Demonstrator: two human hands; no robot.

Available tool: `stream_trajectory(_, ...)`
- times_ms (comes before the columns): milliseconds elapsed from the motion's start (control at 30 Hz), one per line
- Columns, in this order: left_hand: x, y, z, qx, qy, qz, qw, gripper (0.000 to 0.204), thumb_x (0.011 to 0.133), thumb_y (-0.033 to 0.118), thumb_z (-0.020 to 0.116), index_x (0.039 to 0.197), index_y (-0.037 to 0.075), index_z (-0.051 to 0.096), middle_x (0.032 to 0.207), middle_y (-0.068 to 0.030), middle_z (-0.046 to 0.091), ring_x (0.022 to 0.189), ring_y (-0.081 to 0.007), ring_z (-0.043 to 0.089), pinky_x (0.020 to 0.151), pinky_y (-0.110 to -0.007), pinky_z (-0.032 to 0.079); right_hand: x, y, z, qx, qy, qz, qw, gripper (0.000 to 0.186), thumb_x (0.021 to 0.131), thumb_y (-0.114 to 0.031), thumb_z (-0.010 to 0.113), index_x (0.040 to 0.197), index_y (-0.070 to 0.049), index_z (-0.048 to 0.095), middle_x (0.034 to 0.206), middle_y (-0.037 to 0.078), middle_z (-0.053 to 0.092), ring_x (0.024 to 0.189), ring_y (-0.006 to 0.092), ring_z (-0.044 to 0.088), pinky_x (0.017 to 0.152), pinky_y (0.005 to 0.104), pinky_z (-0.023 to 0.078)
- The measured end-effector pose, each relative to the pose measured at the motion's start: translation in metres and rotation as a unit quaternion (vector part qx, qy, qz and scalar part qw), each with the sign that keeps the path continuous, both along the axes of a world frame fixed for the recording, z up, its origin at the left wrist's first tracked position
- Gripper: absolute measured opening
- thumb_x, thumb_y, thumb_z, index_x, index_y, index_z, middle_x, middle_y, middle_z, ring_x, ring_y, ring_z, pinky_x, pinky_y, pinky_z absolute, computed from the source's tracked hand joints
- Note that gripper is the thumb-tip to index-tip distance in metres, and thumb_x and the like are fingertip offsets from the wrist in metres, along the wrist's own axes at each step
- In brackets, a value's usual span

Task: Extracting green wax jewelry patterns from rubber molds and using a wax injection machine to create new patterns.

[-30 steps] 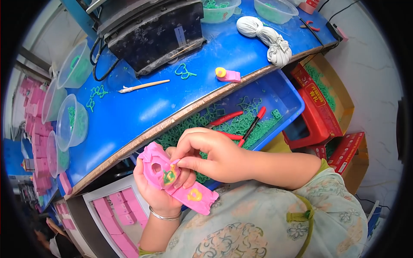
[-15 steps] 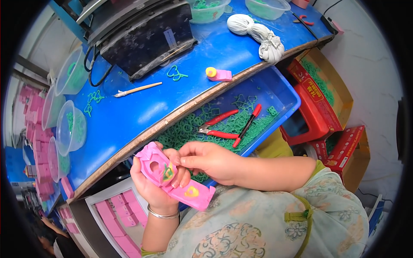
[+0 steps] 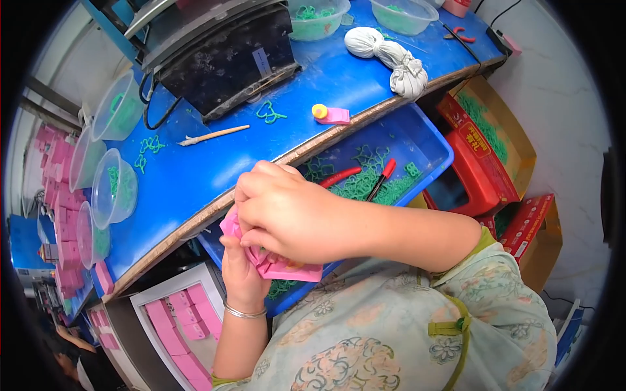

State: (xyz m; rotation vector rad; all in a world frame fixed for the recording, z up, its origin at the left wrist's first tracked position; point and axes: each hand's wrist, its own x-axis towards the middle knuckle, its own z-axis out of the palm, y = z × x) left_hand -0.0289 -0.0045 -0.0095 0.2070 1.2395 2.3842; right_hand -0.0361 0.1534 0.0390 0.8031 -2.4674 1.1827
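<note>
A pink rubber mould is in my hands over the front of the blue bin. My left hand, with a bangle at its wrist, is closed around the mould from below. Across the top lies my right hand, its fingers curled over the far end of the mould and gripping it. Most of the mould's inner face is hidden under that hand. Behind it, the bin holds many small green openwork pieces. Red-handled cutters and a red-and-black slim tool rest on them, partly covered by my right forearm.
On the blue table are a pink block with a yellow knob, a wooden stick, a green piece, a white cloth bundle and a black machine. Clear bowls line the left. A red carton stands right.
My right hand has moved left and up over the mould, from pinching at its side to gripping its far end. The mould's opened face, with green and yellow marks, is now mostly covered.
</note>
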Motion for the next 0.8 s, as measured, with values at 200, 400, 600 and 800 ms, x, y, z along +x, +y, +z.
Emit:
stream_trajectory(200, -0.016, -0.004, 0.006, -0.246, 0.287, -0.052, 0.924, 0.058, 0.076, 0.026, 0.066, 0.121, 0.002, 0.039, 0.11, -0.0056, 0.052, 0.1, -0.0154, 0.051, 0.088, -0.03, 0.04, 0.011, -0.01, 0.0, 0.04, 0.131, -0.035, 0.99, 0.015, 0.067, -0.018, 0.059, 0.07, -0.004, 0.055, 0.084, 0.009, 0.05, 0.082, 0.0238, 0.046, 0.071, 0.036, 0.036)
stream_trajectory(400, 0.005, 0.007, 0.017, -0.324, 0.184, 0.056, 0.926, 0.06, 0.078, 0.009, 0.063, 0.129, 0.007, 0.032, 0.097, -0.0055, 0.053, 0.088, -0.0111, 0.051, 0.078, -0.025, 0.044, 0.055, -0.039, 0.001, 0.068, 0.215, -0.097, 0.969, 0.017, 0.057, -0.019, 0.052, 0.066, -0.005, 0.052, 0.074, 0.005, 0.046, 0.074, 0.02, 0.045, 0.065, 0.0337, 0.035)
stream_trajectory(600, 0.009, 0.017, 0.021, -0.126, 0.069, 0.126, 0.982, 0.044, 0.089, 0.02, 0.05, 0.126, 0.007, 0.03, 0.097, -0.0095, 0.051, 0.087, -0.0155, 0.053, 0.073, -0.026, 0.046, 0.044, -0.031, 0.006, -0.038, 0.225, -0.008, 0.973, 0.019, 0.064, -0.021, 0.055, 0.074, -0.006, 0.057, 0.078, 0.008, 0.048, 0.078, 0.024, 0.046, 0.076, 0.0377, 0.033)
stream_trajectory(800, 0.011, 0.002, 0.019, -0.027, 0.033, -0.006, 0.999, 0.048, 0.093, 0.04, 0.036, 0.127, 0.006, 0.028, 0.094, -0.0123, 0.05, 0.063, -0.0152, 0.051, 0.049, -0.026, 0.043, 0.029, 0.017, 0.023, -0.036, 0.058, -0.094, 0.993, 0.016, 0.073, -0.017, 0.066, 0.085, -0.009, 0.061, 0.095, 0.006, 0.051, 0.093, 0.0246, 0.047, 0.082, 0.0376, 0.033)
